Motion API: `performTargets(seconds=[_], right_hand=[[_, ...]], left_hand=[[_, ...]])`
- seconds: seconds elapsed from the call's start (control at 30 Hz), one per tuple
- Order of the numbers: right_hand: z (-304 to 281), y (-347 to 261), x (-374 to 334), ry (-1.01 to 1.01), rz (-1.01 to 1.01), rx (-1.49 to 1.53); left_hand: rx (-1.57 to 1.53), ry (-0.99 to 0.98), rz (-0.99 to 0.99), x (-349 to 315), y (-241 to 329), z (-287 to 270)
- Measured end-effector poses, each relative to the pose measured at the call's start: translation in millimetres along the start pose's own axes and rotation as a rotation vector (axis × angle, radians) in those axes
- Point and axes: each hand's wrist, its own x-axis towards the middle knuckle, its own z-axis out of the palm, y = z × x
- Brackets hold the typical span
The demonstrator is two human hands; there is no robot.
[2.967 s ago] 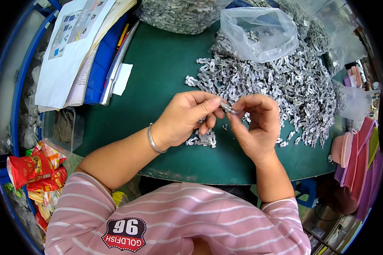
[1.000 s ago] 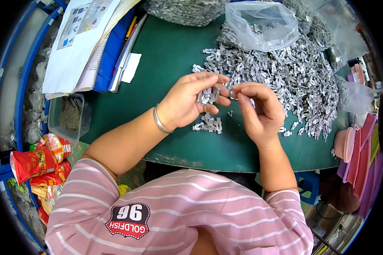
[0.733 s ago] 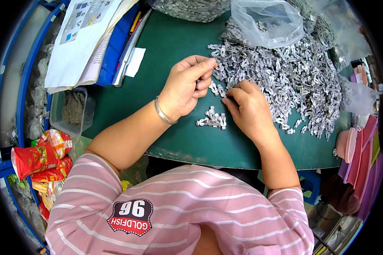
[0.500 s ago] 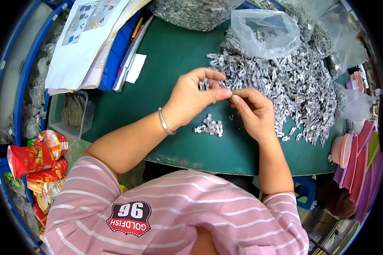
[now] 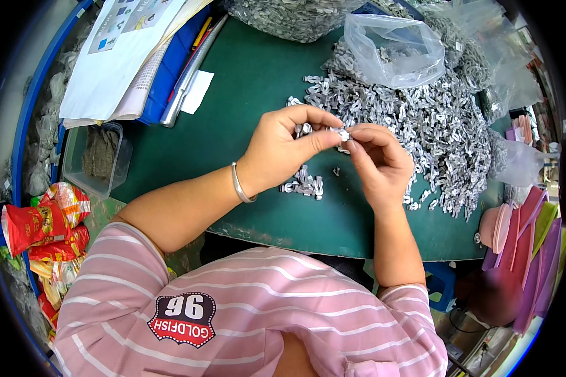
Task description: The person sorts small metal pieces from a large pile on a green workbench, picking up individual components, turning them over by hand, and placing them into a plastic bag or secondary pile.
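Two grips meet at one small grey piece (image 5: pixel 343 134): the left grip (image 5: pixel 271 147) and the right grip (image 5: pixel 387 166) both pinch it narrowly between thumb and fingers. More grey pieces (image 5: pixel 302 130) sit inside the left grip's curl. Just below that grip, a small cluster (image 5: pixel 306 185) lies on the green surface (image 5: pixel 245 81); beyond the right grip spreads a large heap (image 5: pixel 431 125), with an open clear bag (image 5: pixel 415 74) at its far side.

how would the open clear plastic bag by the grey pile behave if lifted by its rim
The clear plastic bag would probably sag floppily, as it looks thin and wrinkled. It may feel bottom-heavy, since small grey pieces show through its mouth.
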Motion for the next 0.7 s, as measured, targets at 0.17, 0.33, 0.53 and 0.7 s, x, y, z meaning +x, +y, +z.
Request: performTargets(seconds=[0.17, 0.33, 0.53, 0.7], right_hand=[[11.7, 0.2, -3.3, 0.098, -0.218, -0.129], [13.5, 1.1, -2.9, 0.071, -0.332, -0.202], [14.0, -7.3, -0.5, 0.040, -0.143, -0.319], [23.8, 4.5, -0.8, -0.269, -0.156, -0.769]], left_hand=[[-0.413, -0.014, -0.352, 4.5, -9.7, -0.8], [-0.502, -0.037, -0.433, 5.2, -8.7, -1.7], [-0.832, 0.028, -0.508, 15.1, -9.0, -16.8], [-0.815, 0.052, -0.373, 21.0, -7.7, -23.8]])
